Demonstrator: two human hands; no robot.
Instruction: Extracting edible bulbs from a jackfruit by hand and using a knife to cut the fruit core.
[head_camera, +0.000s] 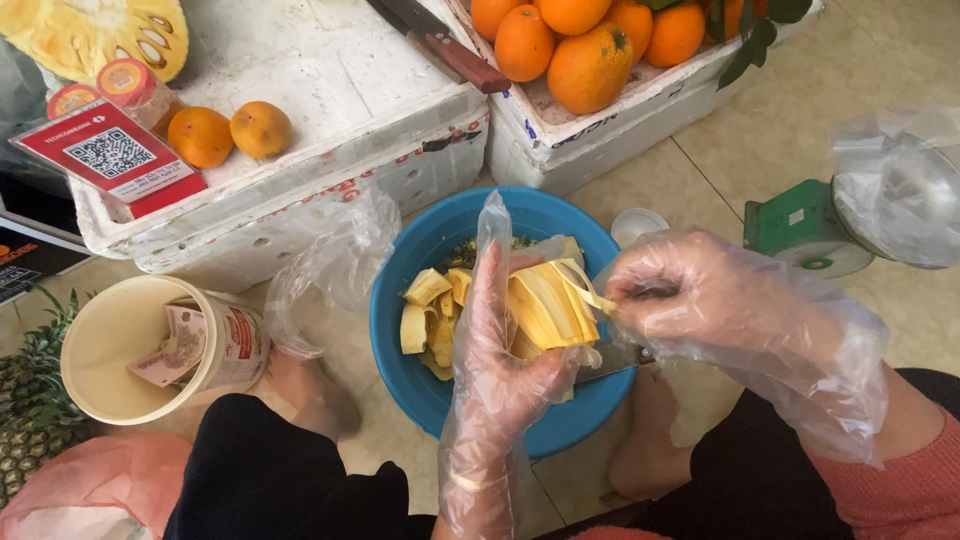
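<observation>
Both hands are in loose clear plastic gloves here. The left hand has its fingers curled up around a chunk of yellow jackfruit, cupping it from underneath, right over the blue bowl. The right hand comes in from the other side with its fingertips pinched together on a strip at the edge of that same chunk. Looks like a knife blade pokes out just below the right fingers, though the glove hides how it's gripped, so can't say for sure.

Under the left fingers, down in the bowl, are more yellow jackfruit pieces. Past the fingertips sits a crumpled clear plastic bag against a white foam box, with two small oranges on top and a red card beside them (plus a cut jackfruit half in the corner). A second foam box holds a pile of oranges, and a red-handled knife bridges the two boxes.

Off beyond the right fingers there's a green scale wrapped in plastic. Well left of the left hand is a cream tub with banknotes inside, on the tiled floor.
</observation>
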